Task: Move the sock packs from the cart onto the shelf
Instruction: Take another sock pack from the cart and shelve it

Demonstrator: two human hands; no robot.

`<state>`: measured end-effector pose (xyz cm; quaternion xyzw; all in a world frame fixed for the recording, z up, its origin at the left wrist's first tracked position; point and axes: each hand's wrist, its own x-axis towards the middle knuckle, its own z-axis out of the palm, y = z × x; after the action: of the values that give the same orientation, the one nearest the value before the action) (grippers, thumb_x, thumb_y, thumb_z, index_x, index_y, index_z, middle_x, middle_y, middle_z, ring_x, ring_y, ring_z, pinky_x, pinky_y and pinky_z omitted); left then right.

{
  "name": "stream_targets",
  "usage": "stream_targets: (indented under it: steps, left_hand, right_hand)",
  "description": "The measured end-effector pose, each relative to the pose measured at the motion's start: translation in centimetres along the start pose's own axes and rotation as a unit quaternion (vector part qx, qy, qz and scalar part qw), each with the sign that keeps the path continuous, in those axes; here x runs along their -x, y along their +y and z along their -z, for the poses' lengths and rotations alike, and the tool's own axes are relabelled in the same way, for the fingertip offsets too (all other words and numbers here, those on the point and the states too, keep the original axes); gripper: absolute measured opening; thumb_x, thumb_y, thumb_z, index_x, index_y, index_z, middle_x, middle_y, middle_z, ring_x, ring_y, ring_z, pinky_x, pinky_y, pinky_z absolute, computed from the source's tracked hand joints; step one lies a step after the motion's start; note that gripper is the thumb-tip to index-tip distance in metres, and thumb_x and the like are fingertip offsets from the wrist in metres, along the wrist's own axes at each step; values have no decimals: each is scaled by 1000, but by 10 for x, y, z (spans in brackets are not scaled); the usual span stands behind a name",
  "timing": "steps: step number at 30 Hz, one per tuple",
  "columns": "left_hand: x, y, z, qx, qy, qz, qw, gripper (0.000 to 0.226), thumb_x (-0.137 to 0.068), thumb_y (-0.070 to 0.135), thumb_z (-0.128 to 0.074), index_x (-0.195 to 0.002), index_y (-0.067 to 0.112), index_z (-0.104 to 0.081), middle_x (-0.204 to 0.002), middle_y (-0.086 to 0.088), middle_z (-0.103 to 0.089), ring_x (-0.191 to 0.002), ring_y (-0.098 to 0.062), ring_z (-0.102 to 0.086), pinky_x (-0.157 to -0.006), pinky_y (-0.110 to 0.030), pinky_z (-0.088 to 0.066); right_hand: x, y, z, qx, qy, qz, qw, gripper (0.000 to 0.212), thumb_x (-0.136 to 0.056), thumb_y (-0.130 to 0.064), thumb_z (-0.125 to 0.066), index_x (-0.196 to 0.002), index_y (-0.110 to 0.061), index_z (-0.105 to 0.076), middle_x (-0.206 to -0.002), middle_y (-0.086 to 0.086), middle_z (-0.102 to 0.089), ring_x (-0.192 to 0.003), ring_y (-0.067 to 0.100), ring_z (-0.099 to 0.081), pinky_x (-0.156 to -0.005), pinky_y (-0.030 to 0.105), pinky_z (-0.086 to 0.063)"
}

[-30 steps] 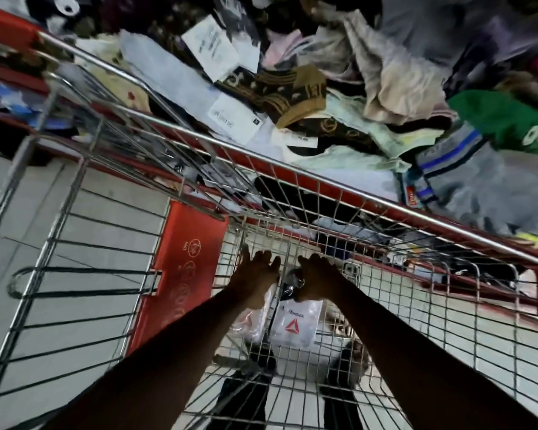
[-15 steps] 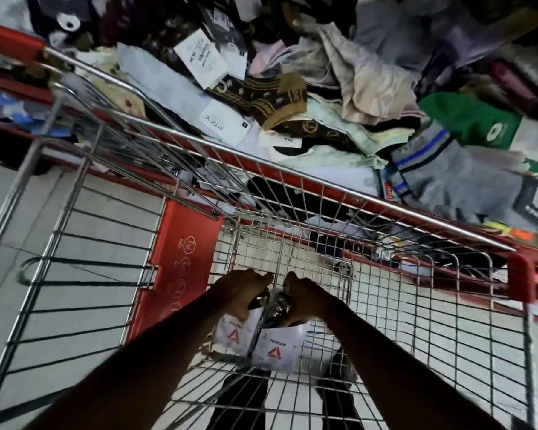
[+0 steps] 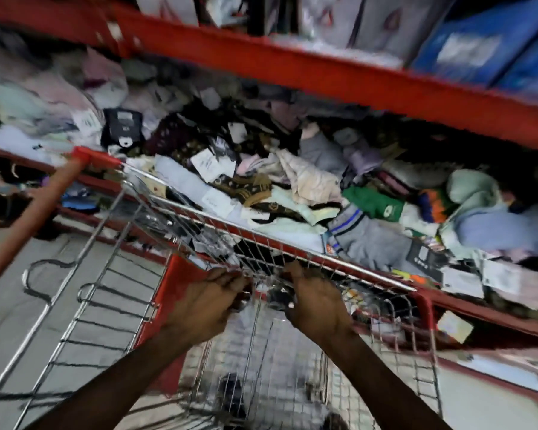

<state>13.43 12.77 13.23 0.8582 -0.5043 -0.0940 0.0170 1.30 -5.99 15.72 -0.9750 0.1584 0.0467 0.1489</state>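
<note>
At frame centre, a person's left hand (image 3: pixel 204 301) and right hand (image 3: pixel 316 301) jointly gripped blurred clear plastic sock packs (image 3: pixel 272 297) above a wire-mesh cart (image 3: pixel 131 243), just below a red shelf (image 3: pixel 323 72) piled with loose socks (image 3: pixel 367 243).

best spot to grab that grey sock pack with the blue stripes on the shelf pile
Judging by its pose, take the grey sock pack at its striped cuff end, coming from above on the cart side. That end lies nearest the shelf edge and looks uncovered, while its far end runs under a dark tagged pack. The picture is blurred, so this is tentative.
</note>
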Motion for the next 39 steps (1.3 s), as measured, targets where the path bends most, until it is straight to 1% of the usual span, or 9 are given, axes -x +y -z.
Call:
stream_targets:
  steps: [4, 7, 12, 17, 20, 23, 29, 33, 39]
  left_hand:
    - [1, 17, 91, -52, 94, 2, 994, 78, -51, 19, -90, -125, 22, -66, -117, -2, -73, -104, -29, -70, -80, -36, -61]
    - [3, 30, 159, -68, 170, -8, 983, 79, -49, 18, -93, -124, 19, -67, -110, -3, -74, -97, -28, -71, -81, -38, -60]
    - [1, 44, 252, -115, 279, -11, 953, 80, -48, 19, -96, -123, 17, -69, -116, -3, -74, -106, -23, -64, -94, -44, -56]
    - [-6, 50, 319, -125, 334, -11, 934, 81, -55, 15, -93, -130, 16, -64, -123, -5, -71, -111, -29, -67, -103, -45, -49]
    - [-14, 53, 354, -116, 353, -19, 928, 82, -58, 10, -90, -135, 15, -60, -127, -5, -69, -116, -28, -64, -105, -44, -49]
    - [-24, 55, 381, -115, 362, -19, 925, 85, -62, 10, -86, -140, 18, -55, -133, -1, -64, -121, -25, -59, -97, -37, -53]
    - [-58, 52, 408, -104, 374, -31, 921, 82, -73, 13, -76, -147, 25, -42, -142, 4, -56, -127, -20, -50, -98, -31, -47]
    - [-81, 50, 418, -106, 374, -32, 921, 81, -70, 13, -77, -143, 26, -45, -137, 3, -60, -122, -22, -53, -90, -32, -49]
    - [-112, 52, 428, -107, 336, -22, 935, 73, -71, 14, -74, -138, 23, -44, -127, 0, -63, -117, -24, -55, -81, -36, -54]
  right_hand:
    - [5, -8, 86, 27, 66, 24, 997, 74, -74, -29, -73, -140, -22, -39, -122, 7, -64, -113, 33, -57, -88, 38, -48]
    - [12, -18, 150, 31, 132, 46, 990, 74, -80, -32, -71, -145, -23, -36, -130, 7, -62, -117, 32, -56, -92, 40, -49]
    - [22, -34, 243, 84, 255, 89, 959, 74, -79, -37, -69, -145, -23, -38, -132, 1, -60, -120, 28, -52, -96, 38, -46]
    - [23, -44, 315, 90, 335, 107, 932, 76, -80, -35, -71, -146, -24, -36, -136, -1, -59, -123, 27, -51, -100, 38, -44]
    - [14, -45, 353, 92, 364, 112, 920, 79, -81, -33, -72, -150, -21, -33, -136, 1, -60, -121, 27, -52, -96, 36, -45]
    - [-4, -45, 387, 99, 366, 109, 919, 80, -80, -32, -74, -149, -20, -35, -137, 3, -60, -118, 29, -54, -92, 37, -47]
    - [-60, -38, 426, 99, 318, 73, 940, 74, -74, -23, -77, -141, -19, -47, -127, 6, -66, -113, 31, -60, -85, 40, -54]
    - [-91, -31, 431, 123, 245, 34, 961, 74, -71, -21, -80, -139, -18, -50, -112, 11, -69, -101, 33, -66, -80, 43, -59]
    - [-119, -20, 426, 112, 165, -12, 980, 66, -73, -23, -84, -131, -13, -54, -115, 13, -63, -101, 34, -64, -79, 39, -55]
